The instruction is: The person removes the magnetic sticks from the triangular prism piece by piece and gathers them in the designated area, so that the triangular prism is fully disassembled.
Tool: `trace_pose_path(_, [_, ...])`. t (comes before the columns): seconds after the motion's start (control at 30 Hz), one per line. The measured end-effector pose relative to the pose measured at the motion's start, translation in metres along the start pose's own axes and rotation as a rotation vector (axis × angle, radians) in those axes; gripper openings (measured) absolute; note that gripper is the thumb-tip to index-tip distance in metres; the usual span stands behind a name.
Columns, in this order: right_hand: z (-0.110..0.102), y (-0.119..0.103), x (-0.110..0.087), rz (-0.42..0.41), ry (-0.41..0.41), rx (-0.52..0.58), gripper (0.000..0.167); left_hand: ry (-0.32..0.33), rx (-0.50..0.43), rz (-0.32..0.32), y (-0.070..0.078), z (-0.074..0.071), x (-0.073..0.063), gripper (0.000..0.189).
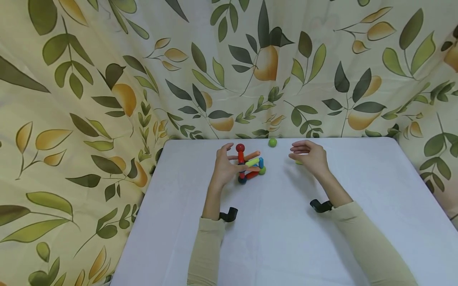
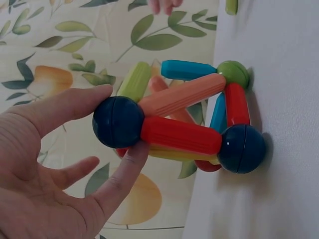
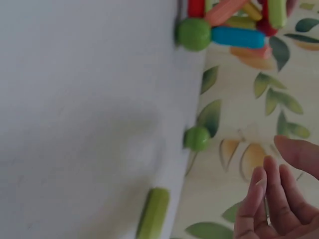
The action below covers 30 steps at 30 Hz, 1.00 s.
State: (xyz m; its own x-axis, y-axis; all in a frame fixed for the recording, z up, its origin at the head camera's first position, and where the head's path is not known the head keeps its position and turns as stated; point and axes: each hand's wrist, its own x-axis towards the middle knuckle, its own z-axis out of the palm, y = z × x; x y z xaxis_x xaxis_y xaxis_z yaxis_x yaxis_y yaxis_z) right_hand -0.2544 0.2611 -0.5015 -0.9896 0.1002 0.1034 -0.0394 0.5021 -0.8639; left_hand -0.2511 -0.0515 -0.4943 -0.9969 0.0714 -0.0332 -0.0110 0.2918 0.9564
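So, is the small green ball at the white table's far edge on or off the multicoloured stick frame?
Off: the head view shows a gap between the green ball and stick frame.

Multicoloured rod-and-ball frame (image 2: pixel 182 135) standing on white table (image 1: pixel 272 238); green ball (image 1: pixel 272 142), yellow-green rod (image 3: pixel 154 214) lying loose, apart.

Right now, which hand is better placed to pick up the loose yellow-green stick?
Probably the right hand: it holds nothing and is the nearer one to the loose yellow-green stick. The left hand is farther away, its grip on the upper dark blue ball of the structure.
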Motion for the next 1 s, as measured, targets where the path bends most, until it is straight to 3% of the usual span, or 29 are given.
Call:
trace_pose_path(0.2, [0.023,-0.028,-0.004,-0.016,-0.080,0.044,0.040,-0.012,0.013,0.005,-0.004,-0.005,0.001,0.094])
trace_pose_path(0.43, [0.053,-0.043,-0.008,-0.080,-0.166,0.063,0.041,-0.035,-0.018,0.034,-0.007,-0.008,0.003,0.092])
trace_pose_path(0.8, [0.080,-0.050,-0.016,-0.085,-0.173,0.082,0.041,-0.054,0.008,0.061,-0.007,-0.009,0.005,0.092])
trace_pose_path(1.0, [0.085,-0.052,-0.019,-0.021,-0.200,0.096,0.043,-0.067,-0.001,0.061,-0.008,-0.012,0.004,0.091])
